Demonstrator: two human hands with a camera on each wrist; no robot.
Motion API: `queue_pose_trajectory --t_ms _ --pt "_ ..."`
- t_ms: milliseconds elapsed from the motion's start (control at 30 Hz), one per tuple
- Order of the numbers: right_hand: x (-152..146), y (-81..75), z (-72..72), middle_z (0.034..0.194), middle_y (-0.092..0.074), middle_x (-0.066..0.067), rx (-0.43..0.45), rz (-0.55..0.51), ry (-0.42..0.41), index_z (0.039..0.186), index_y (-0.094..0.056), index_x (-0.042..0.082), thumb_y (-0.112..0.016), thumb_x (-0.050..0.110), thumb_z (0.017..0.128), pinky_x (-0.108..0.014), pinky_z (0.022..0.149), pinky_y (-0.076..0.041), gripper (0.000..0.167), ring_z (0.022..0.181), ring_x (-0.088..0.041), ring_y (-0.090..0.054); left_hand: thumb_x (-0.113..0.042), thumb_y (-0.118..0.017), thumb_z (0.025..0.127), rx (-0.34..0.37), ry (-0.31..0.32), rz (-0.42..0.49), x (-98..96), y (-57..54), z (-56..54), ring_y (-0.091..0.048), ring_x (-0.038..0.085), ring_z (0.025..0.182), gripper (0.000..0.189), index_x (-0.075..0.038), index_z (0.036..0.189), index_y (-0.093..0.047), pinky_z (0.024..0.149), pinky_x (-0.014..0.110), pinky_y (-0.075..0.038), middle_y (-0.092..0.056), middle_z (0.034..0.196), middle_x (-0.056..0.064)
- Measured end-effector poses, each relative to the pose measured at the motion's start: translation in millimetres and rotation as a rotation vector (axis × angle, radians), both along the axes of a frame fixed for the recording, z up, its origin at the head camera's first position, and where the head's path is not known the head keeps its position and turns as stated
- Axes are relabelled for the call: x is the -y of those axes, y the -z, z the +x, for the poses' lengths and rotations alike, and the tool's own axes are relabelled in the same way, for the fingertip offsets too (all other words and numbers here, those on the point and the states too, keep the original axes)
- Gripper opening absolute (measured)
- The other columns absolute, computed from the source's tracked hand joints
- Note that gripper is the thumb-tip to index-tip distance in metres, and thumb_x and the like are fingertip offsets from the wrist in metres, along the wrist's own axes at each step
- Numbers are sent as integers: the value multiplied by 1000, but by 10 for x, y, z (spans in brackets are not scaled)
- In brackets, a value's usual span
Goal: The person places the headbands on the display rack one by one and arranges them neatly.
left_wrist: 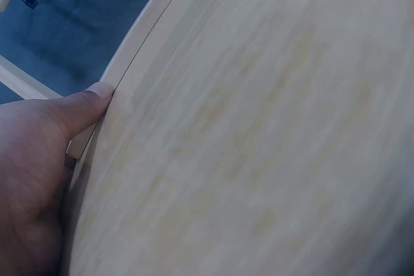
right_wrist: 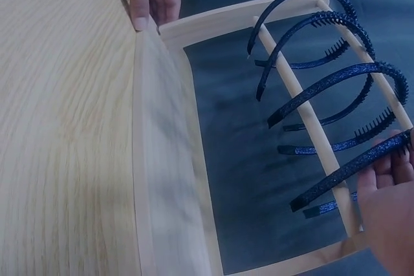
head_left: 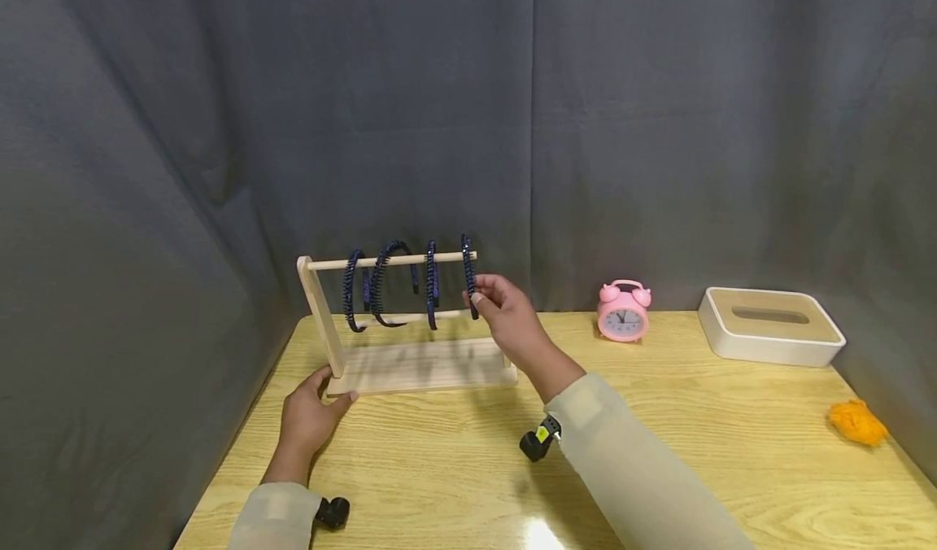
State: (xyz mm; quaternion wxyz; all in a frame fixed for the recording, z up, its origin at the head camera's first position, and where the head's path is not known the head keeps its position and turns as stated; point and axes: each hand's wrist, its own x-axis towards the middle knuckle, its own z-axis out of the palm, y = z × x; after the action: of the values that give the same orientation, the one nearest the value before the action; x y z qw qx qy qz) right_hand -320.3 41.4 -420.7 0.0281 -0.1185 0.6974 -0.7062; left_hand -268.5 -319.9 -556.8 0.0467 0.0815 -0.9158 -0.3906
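Note:
A wooden headband rack (head_left: 424,368) stands at the left of the table, with two horizontal rods above a flat base. Several dark blue toothed headbands (head_left: 377,285) hang around its rods. At the rods' right end, my right hand (head_left: 512,322) pinches the outermost headband (right_wrist: 352,166), which hangs over the upper rod. My left hand (head_left: 307,416) grips the left front corner of the base. In the left wrist view, the left thumb (left_wrist: 87,106) presses the base's edge; the other fingers are mostly hidden.
A pink alarm clock (head_left: 622,312) stands right of the rack near the table's back edge. Farther right lie a white tissue box (head_left: 772,347) with a wooden lid and a crumpled orange item (head_left: 857,422). Dark curtains (head_left: 659,127) hang behind the wood-grain table (head_left: 439,469).

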Motion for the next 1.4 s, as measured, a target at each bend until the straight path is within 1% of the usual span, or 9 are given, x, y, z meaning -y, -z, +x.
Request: queue_pose_trajectory --t_ms 233,433,667,767,967,1067,1133,1233,1400 --pt "-16 1 19 137 -66 -16 -49 66 32 147 -61 4 -59 16 115 -51 116 -52 34 131 -29 -63 -37 -79 103 1 2 -7 6 -14 -6 -44 48 156 76 -12 167 -46 126 72 -36 -47 168 25" --pt "-29 -15 38 134 -67 -14 -69 65 39 144 -65 7 -60 18 114 -47 112 -54 32 126 -27 -64 -38 -79 103 1 3 -1 15 0 -16 -43 47 157 75 -13 166 -47 126 72 -35 -46 169 24" --pt "-120 -1 67 134 -70 -11 -53 59 62 144 -65 10 -60 25 115 -46 114 -54 33 130 -29 -67 -37 -79 103 1 8 9 3 18 -40 -43 46 158 74 -13 166 -47 127 71 -35 -46 169 24" --pt "-187 26 99 137 -71 -14 -83 72 75 144 -64 8 -61 24 115 -45 114 -54 34 130 -29 -67 -38 -79 103 8 8 10 -7 6 -44 -42 47 158 75 -13 166 -47 127 72 -34 -45 169 24" --pt "-381 112 256 138 -72 -18 -168 147 96 143 -65 5 -60 20 115 -30 104 -56 32 129 -32 -67 -39 -78 103 15 13 12 -24 -14 -44 -41 47 158 74 -13 166 -47 127 72 -33 -45 170 24" --pt "-518 181 340 136 -72 -19 -191 193 108 141 -65 3 -61 21 114 -23 100 -56 33 127 -31 -68 -39 -78 103 19 17 18 -27 -10 -45 -41 46 158 75 -13 166 -47 127 72 -34 -45 170 23" --pt "-627 230 392 135 -73 -19 -204 230 120 140 -66 3 -62 22 114 -21 99 -56 33 126 -29 -68 -39 -78 103 22 23 21 -26 -6 -54 -40 46 159 76 -13 167 -46 127 72 -34 -44 171 23" --pt "-812 306 462 133 -74 -16 -221 293 139 139 -67 3 -61 24 115 -26 103 -58 32 126 -28 -69 -40 -78 104 21 29 19 -8 -7 -73 -39 47 159 77 -14 168 -45 127 73 -33 -42 171 23" --pt "-1132 424 585 129 -76 -12 -250 401 173 134 -70 4 -61 24 114 -50 112 -57 30 125 -30 -71 -42 -78 103 24 27 14 28 9 -96 -39 48 159 79 -13 168 -44 127 74 -32 -43 170 23"
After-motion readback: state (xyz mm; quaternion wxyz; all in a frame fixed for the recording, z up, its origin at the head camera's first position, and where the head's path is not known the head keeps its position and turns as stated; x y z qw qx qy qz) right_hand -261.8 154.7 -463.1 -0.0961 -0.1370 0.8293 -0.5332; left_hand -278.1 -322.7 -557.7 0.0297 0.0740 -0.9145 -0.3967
